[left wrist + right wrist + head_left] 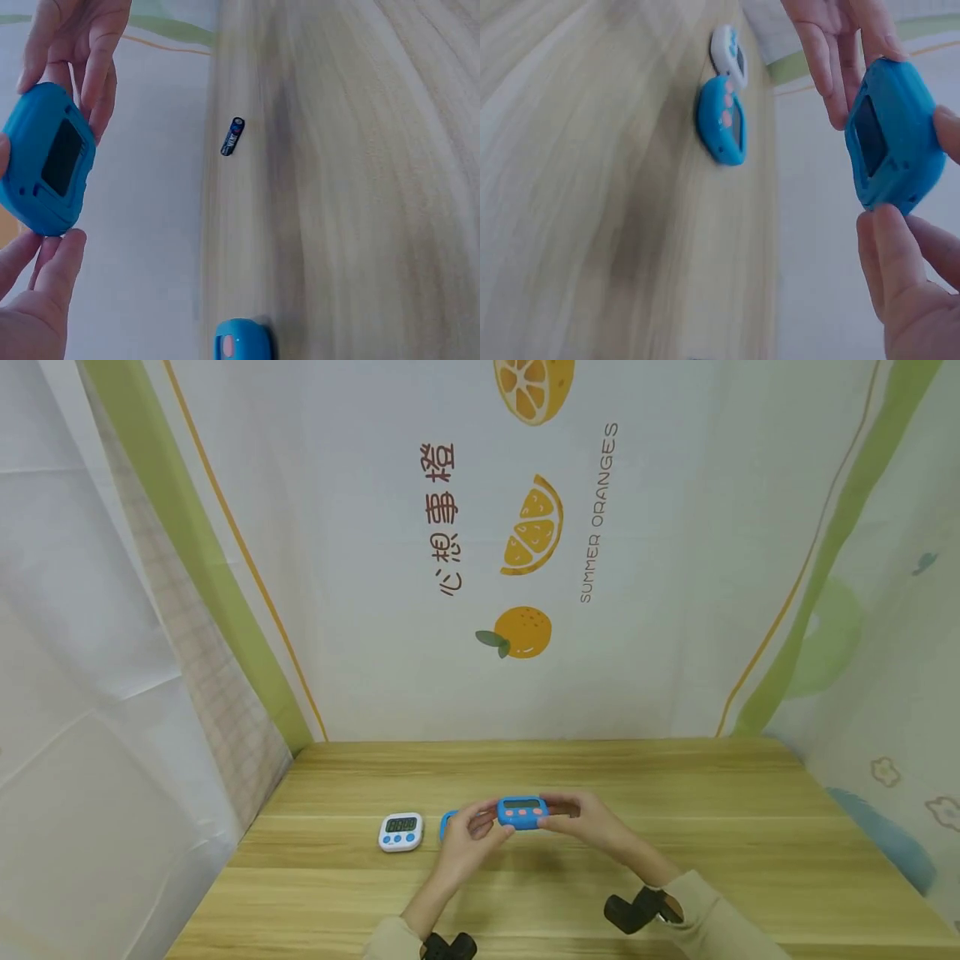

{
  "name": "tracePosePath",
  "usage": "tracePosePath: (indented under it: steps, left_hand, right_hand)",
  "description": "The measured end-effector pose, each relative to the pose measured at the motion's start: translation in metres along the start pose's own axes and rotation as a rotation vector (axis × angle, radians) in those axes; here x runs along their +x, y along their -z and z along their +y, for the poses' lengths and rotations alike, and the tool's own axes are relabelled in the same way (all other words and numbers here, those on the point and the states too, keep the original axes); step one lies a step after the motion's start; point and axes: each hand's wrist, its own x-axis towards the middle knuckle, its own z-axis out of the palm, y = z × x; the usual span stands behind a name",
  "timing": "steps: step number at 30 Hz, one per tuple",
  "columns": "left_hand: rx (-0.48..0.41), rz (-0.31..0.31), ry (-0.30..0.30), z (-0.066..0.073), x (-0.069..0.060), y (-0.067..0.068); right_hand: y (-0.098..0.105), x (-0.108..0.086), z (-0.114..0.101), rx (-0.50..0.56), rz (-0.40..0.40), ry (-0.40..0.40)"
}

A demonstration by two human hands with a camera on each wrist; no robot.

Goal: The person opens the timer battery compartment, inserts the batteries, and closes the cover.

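Note:
A blue digital timer (522,814) with a grey display and pink buttons is held up above the table, its display side toward the head view. My left hand (467,842) pinches it at one end between thumb and fingers. At the other end my right hand (592,821) pinches it likewise. The wrist views show the other side of this timer (49,161), which has a dark rectangular area. A second blue timer (721,120) with pink buttons lies on the table, partly hidden behind my left hand in the head view.
Left of the second blue timer, a white timer (401,832) with blue buttons lies on the wooden table (337,910). A dark battery (232,136) lies on the table in the left wrist view. A cloth printed with oranges (637,635) hangs behind the table.

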Motion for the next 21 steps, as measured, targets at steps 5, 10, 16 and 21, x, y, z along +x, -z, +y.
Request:
tracePosePath:
  steps: [5, 10, 16, 21]
  left_hand:
    - [-0.072, 0.004, 0.004, 0.007, 0.001, 0.003]
    - [-0.108, 0.015, 0.020, 0.012, 0.000, 0.004]
    - [-0.044, 0.019, 0.045, 0.034, -0.004, 0.002]
    - [-0.005, 0.045, 0.017, 0.041, -0.005, 0.000]
  right_hand:
    - [-0.002, -0.001, -0.007, 0.005, 0.061, 0.014]
    - [-0.004, -0.001, -0.011, -0.015, 0.133, -0.004]
    - [-0.007, 0.002, -0.020, 0.079, 0.144, 0.014]
    - [-0.009, 0.008, -0.018, 0.103, 0.144, 0.044]
